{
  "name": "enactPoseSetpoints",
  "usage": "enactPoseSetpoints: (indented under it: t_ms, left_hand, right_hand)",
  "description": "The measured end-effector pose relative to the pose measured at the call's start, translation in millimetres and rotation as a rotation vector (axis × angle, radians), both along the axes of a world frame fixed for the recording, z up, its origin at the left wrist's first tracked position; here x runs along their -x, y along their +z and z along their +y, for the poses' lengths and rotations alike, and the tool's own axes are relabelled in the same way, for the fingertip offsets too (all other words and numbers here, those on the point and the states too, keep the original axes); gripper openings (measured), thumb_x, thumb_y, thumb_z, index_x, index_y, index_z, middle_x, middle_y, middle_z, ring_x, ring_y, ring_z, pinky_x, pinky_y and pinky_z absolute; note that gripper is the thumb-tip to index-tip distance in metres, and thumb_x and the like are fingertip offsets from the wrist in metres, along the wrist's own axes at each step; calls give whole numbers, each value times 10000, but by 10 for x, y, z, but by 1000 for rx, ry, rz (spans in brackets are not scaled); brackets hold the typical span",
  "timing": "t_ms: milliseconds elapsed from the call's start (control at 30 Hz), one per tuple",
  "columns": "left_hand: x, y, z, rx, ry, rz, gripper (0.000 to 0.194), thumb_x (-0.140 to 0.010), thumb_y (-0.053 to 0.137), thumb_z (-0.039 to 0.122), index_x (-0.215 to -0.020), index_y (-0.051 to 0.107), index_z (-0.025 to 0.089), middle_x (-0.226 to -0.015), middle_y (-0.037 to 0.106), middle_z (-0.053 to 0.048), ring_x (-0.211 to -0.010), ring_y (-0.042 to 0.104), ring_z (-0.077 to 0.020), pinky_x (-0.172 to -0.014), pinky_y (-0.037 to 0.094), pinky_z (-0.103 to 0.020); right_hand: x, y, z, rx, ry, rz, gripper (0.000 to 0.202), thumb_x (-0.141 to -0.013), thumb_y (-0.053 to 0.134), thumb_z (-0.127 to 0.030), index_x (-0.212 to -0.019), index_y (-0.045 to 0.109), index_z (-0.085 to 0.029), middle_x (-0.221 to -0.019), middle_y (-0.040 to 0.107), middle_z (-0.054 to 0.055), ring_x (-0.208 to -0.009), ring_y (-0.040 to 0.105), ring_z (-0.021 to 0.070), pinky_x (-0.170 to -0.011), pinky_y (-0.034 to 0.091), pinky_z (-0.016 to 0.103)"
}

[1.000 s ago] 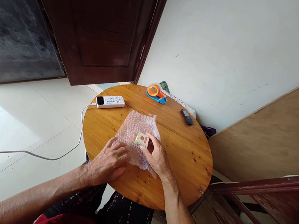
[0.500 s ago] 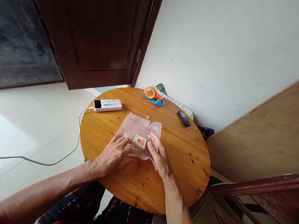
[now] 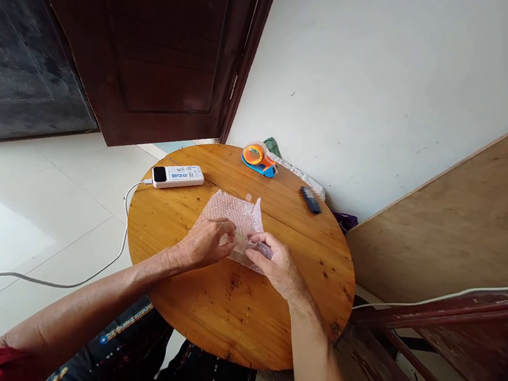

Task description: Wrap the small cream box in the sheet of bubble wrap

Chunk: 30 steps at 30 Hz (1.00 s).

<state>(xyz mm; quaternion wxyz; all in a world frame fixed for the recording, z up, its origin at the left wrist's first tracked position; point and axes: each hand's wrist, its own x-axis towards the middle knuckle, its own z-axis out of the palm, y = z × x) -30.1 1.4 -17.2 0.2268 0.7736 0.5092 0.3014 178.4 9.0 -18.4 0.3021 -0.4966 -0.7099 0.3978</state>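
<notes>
A sheet of bubble wrap (image 3: 234, 208) lies on the round wooden table, its right part folded over toward the middle. Under the clear layer a small box (image 3: 240, 244) shows only faintly, and its printed face is covered. My left hand (image 3: 211, 241) is at the left side of the covered box, fingers curled and thumb bent in, closed on the wrap there. From the right, my right hand (image 3: 276, 264) grips the folded edge of the wrap between thumb and fingers, close beside the box.
On the table (image 3: 316, 286) are a white device (image 3: 178, 176) with a cable (image 3: 125, 226) at the left, an orange and blue tape dispenser (image 3: 259, 159) at the back, and a blurred dark object (image 3: 310, 200) at the right. The wall (image 3: 335, 90) rises behind.
The right side of the bubble wrap has been brought up and over the box, hiding its printed top. My right hand has closed on the wrap; my left fingers have curled in.
</notes>
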Motion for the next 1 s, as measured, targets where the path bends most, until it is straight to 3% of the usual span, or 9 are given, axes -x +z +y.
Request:
enactPoseSetpoints:
  t_ms: [100,333,500,700,1000]
  left_hand:
    - [-1,-10,51,77,-6,-97,45,-805,625,192,-794,665,177,-1018,743,-44,-906,688,-195,-810,516,-298]
    - [11,-39,58,124,-1,-207,79,-805,627,210,-766,683,171,-905,751,-20,-806,662,-156,-734,482,-255]
    - [-11,-85,7,128,7,-284,97,-805,655,201,-715,665,168,-919,755,-14,-813,666,-149,-747,484,-251]
    - [-34,-101,9,124,16,-291,85,-782,663,166,-697,669,160,-866,750,-16,-784,659,-146,-728,475,-245]
    - [-45,-2,94,152,-6,-136,32,-735,665,114,-729,681,141,-746,695,-9,-717,617,-136,-662,443,-224]
  right_hand:
    - [42,-2,55,36,48,34,185,-801,626,-384,-761,611,-204,-1019,725,49,-856,644,194,-745,502,316]
    - [31,-48,29,-18,-19,11,244,-815,636,-436,-731,633,-208,-700,631,-18,-657,542,149,-616,427,261]
    - [31,-28,-52,-27,-26,8,237,-814,638,-421,-725,650,-201,-697,633,-16,-648,535,143,-644,432,257]
    - [51,-57,-97,-39,-106,1,236,-806,640,-418,-712,630,-202,-636,564,-29,-595,460,130,-571,368,247]
    - [92,-148,-98,87,-177,179,254,-758,678,-435,-697,597,-201,-619,544,-35,-578,446,126,-570,353,257]
